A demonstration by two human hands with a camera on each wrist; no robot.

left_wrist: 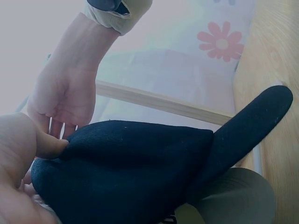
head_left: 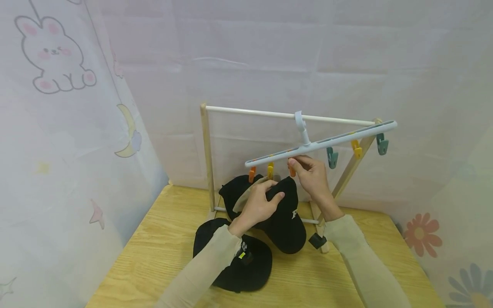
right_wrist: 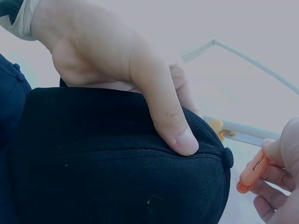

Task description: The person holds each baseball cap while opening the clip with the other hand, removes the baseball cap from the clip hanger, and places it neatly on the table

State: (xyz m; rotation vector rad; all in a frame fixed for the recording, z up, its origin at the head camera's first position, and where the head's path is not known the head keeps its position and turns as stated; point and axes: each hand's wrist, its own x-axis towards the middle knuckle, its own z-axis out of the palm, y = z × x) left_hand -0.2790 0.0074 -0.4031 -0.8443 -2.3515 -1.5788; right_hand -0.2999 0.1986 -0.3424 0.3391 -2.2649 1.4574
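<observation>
My left hand (head_left: 259, 203) grips a black cap (head_left: 284, 222) with white lettering, thumb on one side of the crown. In the right wrist view, that thumb presses beside the button on top of the crown. My right hand (head_left: 313, 177) pinches an orange clip (right_wrist: 254, 170) under a light-blue hanger (head_left: 339, 140). The clip is just above the cap's crown; a small gap shows between them in the right wrist view. The hanger tilts, its left end lower. Behind my left hand is another black cap (head_left: 231, 190) with a beige part, below an orange clip (head_left: 252, 174) and a yellow clip (head_left: 270, 170).
A wooden rack with a white top rail (head_left: 250, 112) carries the hanger by its hook. Another black cap (head_left: 250, 276) lies on the wooden table (head_left: 150, 252), under my left forearm. Green clips (head_left: 332, 158) and a yellow clip (head_left: 356, 149) hang at right. Patterned cloth surrounds the table.
</observation>
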